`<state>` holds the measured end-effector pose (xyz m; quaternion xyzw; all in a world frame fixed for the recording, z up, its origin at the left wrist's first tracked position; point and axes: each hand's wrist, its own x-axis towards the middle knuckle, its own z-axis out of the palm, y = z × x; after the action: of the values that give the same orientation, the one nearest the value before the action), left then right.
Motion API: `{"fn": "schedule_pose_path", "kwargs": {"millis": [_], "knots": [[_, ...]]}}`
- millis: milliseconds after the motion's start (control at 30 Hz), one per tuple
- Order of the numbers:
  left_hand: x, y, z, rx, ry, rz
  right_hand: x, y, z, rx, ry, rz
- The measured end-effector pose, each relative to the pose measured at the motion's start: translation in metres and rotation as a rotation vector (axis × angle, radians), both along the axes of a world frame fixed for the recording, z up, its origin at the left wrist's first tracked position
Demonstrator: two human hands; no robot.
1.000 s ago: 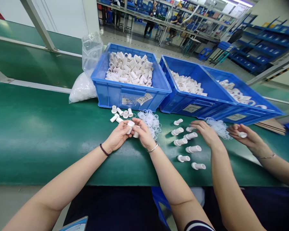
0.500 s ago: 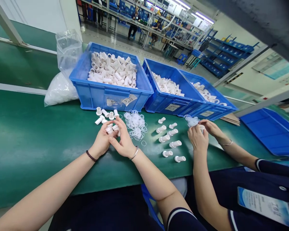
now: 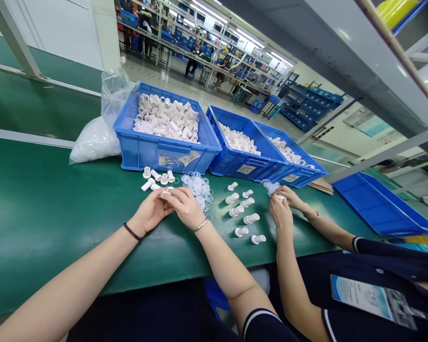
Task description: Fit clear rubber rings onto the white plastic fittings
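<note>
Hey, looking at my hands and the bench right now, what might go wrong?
The small white fitting pinched between your left hand and right hand may slip. The loose ring pile lies right beside your right hand, so a sweep might scatter it. The co-worker's hands work close by.

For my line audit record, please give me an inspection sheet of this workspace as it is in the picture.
Surface: green bench top.
Job's things: small white tube between both hands; loose white tubes and clear rings beside them.
Clutter: plastic bag; finished-looking tubes in rows.
Grippers: left hand and right hand together on the tube.
Cables: nothing seen.
Surroundings: blue bins of white parts; co-worker's hands at the right.
</note>
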<state>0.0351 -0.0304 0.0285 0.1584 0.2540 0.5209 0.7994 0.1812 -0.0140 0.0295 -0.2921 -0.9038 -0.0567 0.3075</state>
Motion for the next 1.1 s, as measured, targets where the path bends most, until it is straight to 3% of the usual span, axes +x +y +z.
{"fn": "schedule_pose_path", "kwargs": {"millis": [133,233,300,367,433,667,933,1033,1100], "knots": [[0.0,-0.007,0.005,0.073,0.08,-0.141,0.04,0.013,0.036,0.0,0.128,-0.172],[0.0,-0.009,0.008,0.129,0.248,-0.101,0.111,0.032,0.073,-0.056,0.104,-0.506],[0.0,-0.01,0.008,0.167,0.334,-0.081,0.165,0.047,0.09,-0.181,-0.026,-0.778],[0.001,-0.01,0.006,0.188,0.395,-0.087,0.21,0.06,0.097,-0.334,-0.192,-1.018],[0.002,-0.011,0.004,0.204,0.44,-0.119,0.237,0.069,0.094,-0.436,-0.297,-1.12],[0.002,-0.012,0.003,0.271,0.522,-0.165,0.256,0.086,0.064,-0.537,-0.362,-1.137],[0.004,-0.013,0.006,0.357,0.626,-0.21,0.252,0.087,0.061,-0.484,-0.353,-1.091],[0.001,-0.007,0.0,0.457,0.796,-0.052,0.236,0.085,0.062,-0.418,-0.356,-1.017],[-0.006,0.001,-0.004,0.548,1.064,0.147,0.225,0.085,0.06,-0.409,-0.388,-0.956]]}}
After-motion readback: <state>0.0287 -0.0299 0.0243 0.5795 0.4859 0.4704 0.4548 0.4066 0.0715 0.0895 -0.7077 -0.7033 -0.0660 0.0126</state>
